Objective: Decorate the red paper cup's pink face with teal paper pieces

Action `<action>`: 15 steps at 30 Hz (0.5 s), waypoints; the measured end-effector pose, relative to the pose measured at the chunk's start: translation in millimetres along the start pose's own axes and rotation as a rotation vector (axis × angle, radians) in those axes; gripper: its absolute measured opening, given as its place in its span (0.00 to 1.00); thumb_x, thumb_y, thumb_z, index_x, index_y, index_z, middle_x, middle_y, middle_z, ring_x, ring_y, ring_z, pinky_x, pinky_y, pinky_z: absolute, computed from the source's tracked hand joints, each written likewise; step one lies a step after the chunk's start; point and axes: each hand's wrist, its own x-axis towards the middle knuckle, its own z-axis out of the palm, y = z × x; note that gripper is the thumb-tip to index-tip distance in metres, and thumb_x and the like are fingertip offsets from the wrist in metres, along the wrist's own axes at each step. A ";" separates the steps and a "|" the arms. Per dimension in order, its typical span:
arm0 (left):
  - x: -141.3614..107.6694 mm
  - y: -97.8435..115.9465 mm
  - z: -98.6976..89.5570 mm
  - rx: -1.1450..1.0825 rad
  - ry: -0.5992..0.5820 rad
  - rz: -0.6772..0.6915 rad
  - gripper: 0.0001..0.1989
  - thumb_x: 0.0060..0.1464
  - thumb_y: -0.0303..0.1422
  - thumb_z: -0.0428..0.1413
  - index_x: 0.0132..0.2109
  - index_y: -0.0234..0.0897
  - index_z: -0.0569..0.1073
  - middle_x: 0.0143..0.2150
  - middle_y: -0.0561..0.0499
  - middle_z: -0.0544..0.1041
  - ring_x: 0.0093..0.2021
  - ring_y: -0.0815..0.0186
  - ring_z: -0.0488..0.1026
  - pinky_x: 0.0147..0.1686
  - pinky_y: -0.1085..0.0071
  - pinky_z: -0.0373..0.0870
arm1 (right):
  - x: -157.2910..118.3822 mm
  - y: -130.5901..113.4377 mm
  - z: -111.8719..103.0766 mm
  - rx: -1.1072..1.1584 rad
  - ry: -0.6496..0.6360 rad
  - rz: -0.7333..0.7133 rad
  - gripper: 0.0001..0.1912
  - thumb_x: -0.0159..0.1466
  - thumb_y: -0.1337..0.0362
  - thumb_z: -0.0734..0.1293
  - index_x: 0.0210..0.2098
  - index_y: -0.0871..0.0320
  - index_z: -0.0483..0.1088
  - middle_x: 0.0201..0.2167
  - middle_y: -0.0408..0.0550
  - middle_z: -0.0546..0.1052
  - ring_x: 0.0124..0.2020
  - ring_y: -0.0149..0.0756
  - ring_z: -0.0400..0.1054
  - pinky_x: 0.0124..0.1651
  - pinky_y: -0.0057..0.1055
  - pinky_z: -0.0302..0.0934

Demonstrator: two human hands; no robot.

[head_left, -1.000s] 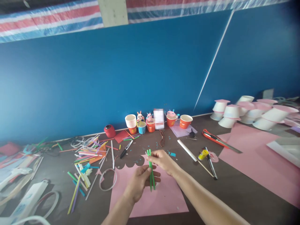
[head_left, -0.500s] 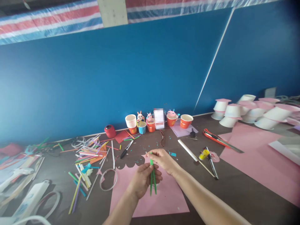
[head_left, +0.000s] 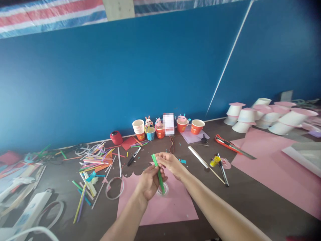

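Note:
Green straws [head_left: 160, 179] are held between both hands above a pink paper sheet [head_left: 155, 209], lying close together and slanting down to the right. My left hand [head_left: 149, 182] is closed around their middle, thumb on top. My right hand [head_left: 170, 164] pinches them near the upper end with thumb and fingers. Beneath the lower tip, a clear tape roll [head_left: 165, 189] rests on the pink paper. The exact number of straws is hard to tell.
Colored straws [head_left: 94, 160], a tape ring [head_left: 114, 188] and a black marker [head_left: 134, 156] lie left. Paper cups [head_left: 198, 126] line the back. A red cutter [head_left: 228, 145], yellow glue container [head_left: 214, 161] and large pink paper [head_left: 268, 160] are right, with stacked white cups [head_left: 243, 118] behind.
The two green straws, spread slightly apart before, now lie together and tilt more. Both hands have shifted a little up and left, and the tape roll shows more. The whole view has shifted slightly.

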 end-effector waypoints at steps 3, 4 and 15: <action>6.3 12.0 -2.5 -0.061 0.090 0.155 0.03 0.50 0.26 0.53 0.34 0.30 0.70 0.28 0.49 0.71 0.29 0.69 0.71 0.39 0.67 0.68 | -3.5 2.8 -3.8 -0.062 0.078 -0.016 0.17 0.56 0.52 0.63 0.34 0.62 0.66 0.23 0.41 0.68 0.21 0.25 0.60 0.24 0.22 0.54; 8.1 15.2 -4.3 -0.080 0.107 0.192 0.03 0.50 0.25 0.53 0.34 0.30 0.70 0.29 0.49 0.71 0.30 0.68 0.71 0.39 0.66 0.68 | -5.8 5.2 -4.6 -0.102 0.065 0.004 0.18 0.56 0.52 0.62 0.32 0.62 0.67 0.22 0.42 0.68 0.21 0.25 0.61 0.24 0.22 0.54; 11.9 13.0 -10.0 -0.169 0.133 0.293 0.02 0.50 0.23 0.52 0.33 0.30 0.69 0.31 0.46 0.72 0.33 0.66 0.72 0.38 0.69 0.69 | -27.7 30.3 10.8 -0.267 -0.200 0.112 0.12 0.57 0.60 0.61 0.24 0.61 0.70 0.15 0.42 0.71 0.17 0.27 0.62 0.21 0.21 0.54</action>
